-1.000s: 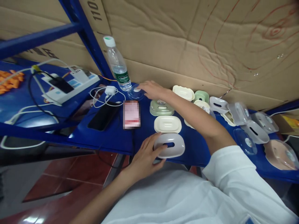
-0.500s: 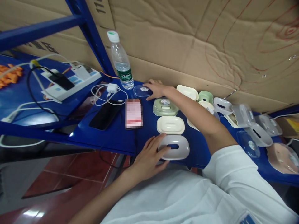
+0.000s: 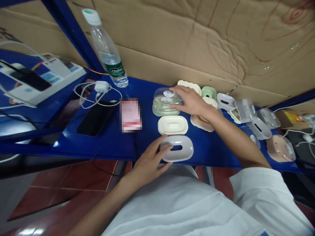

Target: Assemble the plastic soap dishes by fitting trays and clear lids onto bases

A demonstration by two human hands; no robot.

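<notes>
right hand [image 3: 191, 101] pinches a clear lid [image 3: 159, 93] near a green dish [image 3: 162, 111], left hand [image 3: 150, 160] (fingers apart) touching a grey dish [image 3: 185, 153].

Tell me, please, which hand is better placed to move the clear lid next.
Probably the right hand: it holds the clear lid, while the left hand touches the gray dish.
</notes>
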